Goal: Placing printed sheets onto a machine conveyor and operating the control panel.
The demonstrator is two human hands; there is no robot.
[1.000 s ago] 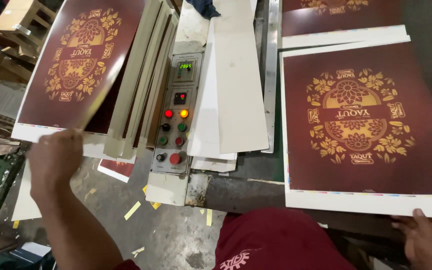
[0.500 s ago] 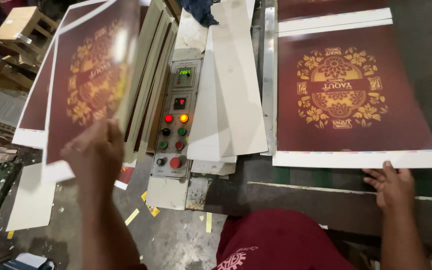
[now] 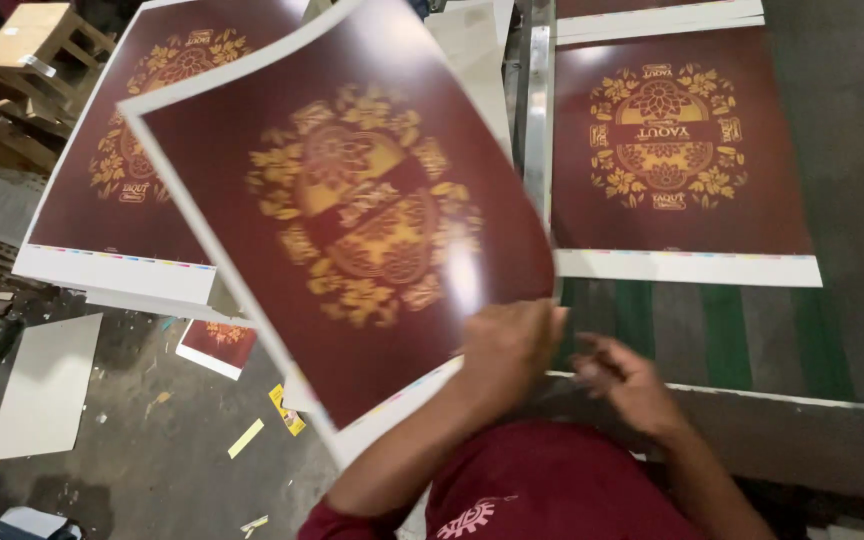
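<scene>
One large printed sheet (image 3: 352, 240), dark maroon with a gold floral emblem and a white margin, hangs in mid-air in front of the person, tilted and blurred. The left hand (image 3: 507, 345) grips it at its lower right edge, fingers closed on the paper. The right hand (image 3: 627, 375) is just beside the left, below the sheet's corner, fingers loosely spread and blurred; it grasps nothing that I can make out. Behind the lifted sheet, to the left, a stack of like sheets (image 3: 112, 200) lies flat. To the right, another matching sheet (image 3: 682, 160) rests on the grey machine table (image 3: 842, 300) with green belts. Below, on the stained concrete floor (image 3: 132, 460), lie a blank grey board (image 3: 42, 385), a small printed offcut (image 3: 217, 345) and yellow paper scraps (image 3: 287, 410).
</scene>
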